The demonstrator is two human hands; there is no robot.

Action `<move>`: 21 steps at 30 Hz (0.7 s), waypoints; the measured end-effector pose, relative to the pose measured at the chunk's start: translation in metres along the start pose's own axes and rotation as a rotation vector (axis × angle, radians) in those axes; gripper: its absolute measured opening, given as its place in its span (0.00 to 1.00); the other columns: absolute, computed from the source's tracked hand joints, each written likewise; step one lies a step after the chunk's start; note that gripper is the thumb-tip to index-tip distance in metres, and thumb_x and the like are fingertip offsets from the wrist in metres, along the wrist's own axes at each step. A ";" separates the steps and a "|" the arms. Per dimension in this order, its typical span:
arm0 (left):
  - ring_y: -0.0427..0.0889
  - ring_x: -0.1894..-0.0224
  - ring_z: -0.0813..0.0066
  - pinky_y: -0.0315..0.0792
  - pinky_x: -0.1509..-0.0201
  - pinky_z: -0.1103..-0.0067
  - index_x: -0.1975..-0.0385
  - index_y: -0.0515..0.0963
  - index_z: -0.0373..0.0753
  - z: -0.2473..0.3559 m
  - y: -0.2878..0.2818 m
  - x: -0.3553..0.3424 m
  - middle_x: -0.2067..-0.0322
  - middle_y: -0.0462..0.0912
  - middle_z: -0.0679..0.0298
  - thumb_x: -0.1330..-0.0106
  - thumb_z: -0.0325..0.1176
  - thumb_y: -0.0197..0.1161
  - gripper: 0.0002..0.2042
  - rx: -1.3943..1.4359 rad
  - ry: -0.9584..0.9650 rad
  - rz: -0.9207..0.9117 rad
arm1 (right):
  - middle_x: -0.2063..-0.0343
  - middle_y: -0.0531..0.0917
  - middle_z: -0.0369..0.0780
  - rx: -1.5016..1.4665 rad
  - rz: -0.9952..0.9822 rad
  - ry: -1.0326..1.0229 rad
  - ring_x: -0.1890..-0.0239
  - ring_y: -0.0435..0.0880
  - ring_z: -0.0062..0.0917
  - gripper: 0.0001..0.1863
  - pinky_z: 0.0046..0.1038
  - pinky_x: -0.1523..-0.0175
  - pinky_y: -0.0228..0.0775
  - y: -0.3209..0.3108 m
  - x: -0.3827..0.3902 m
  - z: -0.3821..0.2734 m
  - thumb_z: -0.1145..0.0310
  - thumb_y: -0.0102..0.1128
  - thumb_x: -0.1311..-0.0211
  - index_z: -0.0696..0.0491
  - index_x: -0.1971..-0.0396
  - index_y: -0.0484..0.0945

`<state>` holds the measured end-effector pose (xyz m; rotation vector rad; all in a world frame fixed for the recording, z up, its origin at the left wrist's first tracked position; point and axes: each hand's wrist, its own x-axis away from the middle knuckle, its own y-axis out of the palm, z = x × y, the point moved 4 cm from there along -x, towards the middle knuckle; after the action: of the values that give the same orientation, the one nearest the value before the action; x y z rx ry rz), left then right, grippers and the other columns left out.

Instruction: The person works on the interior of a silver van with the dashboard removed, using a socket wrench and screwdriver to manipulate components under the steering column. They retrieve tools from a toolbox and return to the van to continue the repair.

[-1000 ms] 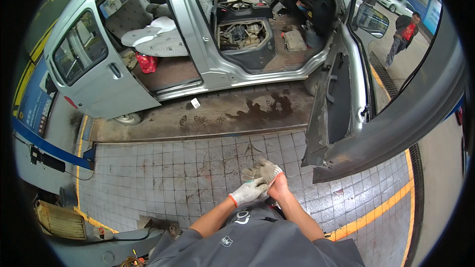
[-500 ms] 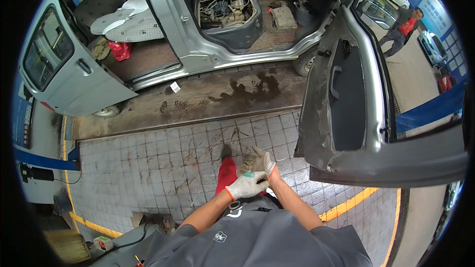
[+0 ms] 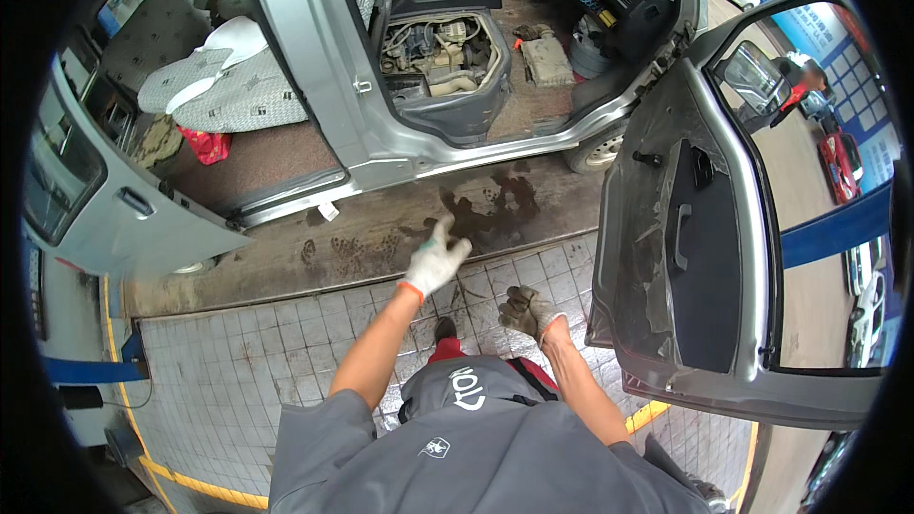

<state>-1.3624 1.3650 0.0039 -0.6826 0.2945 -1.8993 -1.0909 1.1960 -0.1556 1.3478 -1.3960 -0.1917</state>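
My left hand, in a white knit glove with an orange cuff, reaches forward with fingers apart, holding nothing, over the tiles and stained metal ledge. My right hand, in a soiled glove, has loosely bent, parted fingers with nothing visible in them, left of the open front door. Ahead stands a silver van with both doorways open. Its exposed engine shows in the front compartment beside a folded mat. Grey patterned seats and a red bag sit behind.
A blue lift arm lies low at the left on the tiled floor with yellow lines. The sliding door stands open at left. A person and parked cars show beyond the front door's window at right.
My hands have separated; the left moved up and forward, the right slightly rightward. The view has shifted toward the van. The person outside has moved farther behind the door.
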 end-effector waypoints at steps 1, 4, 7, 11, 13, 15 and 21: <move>0.80 0.25 0.39 0.72 0.20 0.61 0.12 0.54 0.45 0.005 -0.019 -0.018 0.26 0.80 0.43 0.21 0.61 0.63 0.46 -0.029 -0.034 0.021 | 0.50 0.80 0.43 -0.061 -0.051 -0.006 0.48 0.85 0.45 0.28 0.53 0.44 0.83 0.010 -0.006 -0.003 0.52 0.52 0.09 0.60 0.28 0.74; 0.82 0.28 0.40 0.73 0.23 0.59 0.10 0.49 0.44 0.013 -0.034 -0.088 0.29 0.82 0.42 0.22 0.64 0.61 0.49 0.018 -0.026 0.045 | 0.53 0.78 0.44 -0.275 -0.285 -0.052 0.53 0.81 0.43 0.25 0.52 0.49 0.79 0.002 -0.023 -0.029 0.52 0.52 0.09 0.59 0.33 0.71; 0.86 0.32 0.43 0.75 0.26 0.60 0.10 0.48 0.41 0.001 -0.044 -0.129 0.35 0.87 0.42 0.22 0.64 0.62 0.51 0.087 -0.068 0.075 | 0.70 0.67 0.37 -0.104 0.441 0.004 0.68 0.69 0.33 0.19 0.40 0.64 0.67 0.035 -0.026 -0.050 0.54 0.54 0.11 0.50 0.65 0.72; 0.90 0.48 0.58 0.82 0.42 0.67 0.11 0.46 0.36 0.012 -0.039 -0.198 0.45 0.90 0.47 0.21 0.54 0.65 0.49 0.144 -0.055 0.118 | 0.53 0.80 0.53 -0.048 0.521 -0.113 0.55 0.83 0.51 0.31 0.57 0.52 0.84 -0.010 -0.046 -0.099 0.46 0.62 0.14 0.65 0.40 0.74; 0.91 0.53 0.58 0.84 0.46 0.66 0.10 0.45 0.36 0.029 -0.044 -0.229 0.51 0.91 0.50 0.22 0.51 0.66 0.50 0.185 -0.052 0.137 | 0.47 0.81 0.56 -0.051 0.516 -0.071 0.51 0.85 0.56 0.34 0.61 0.48 0.86 -0.025 -0.065 -0.129 0.45 0.62 0.15 0.66 0.38 0.73; 0.93 0.49 0.46 0.81 0.38 0.60 0.11 0.44 0.35 0.055 -0.049 -0.254 0.57 0.95 0.50 0.23 0.57 0.65 0.52 0.277 -0.043 0.121 | 0.41 0.80 0.57 -0.039 0.507 -0.142 0.49 0.86 0.59 0.33 0.63 0.43 0.86 -0.036 -0.079 -0.159 0.47 0.61 0.14 0.64 0.31 0.72; 0.86 0.65 0.70 0.84 0.58 0.71 0.12 0.44 0.34 0.077 -0.103 -0.340 0.56 0.90 0.55 0.24 0.39 0.70 0.49 0.388 -0.120 0.259 | 0.37 0.80 0.52 -0.011 0.354 -0.265 0.45 0.86 0.56 0.28 0.70 0.42 0.85 -0.031 -0.132 -0.228 0.50 0.58 0.12 0.55 0.27 0.73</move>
<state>-1.2973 1.7228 0.0066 -0.4678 -0.0615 -1.5993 -0.9373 1.4115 -0.1721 1.0710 -1.8281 -0.1444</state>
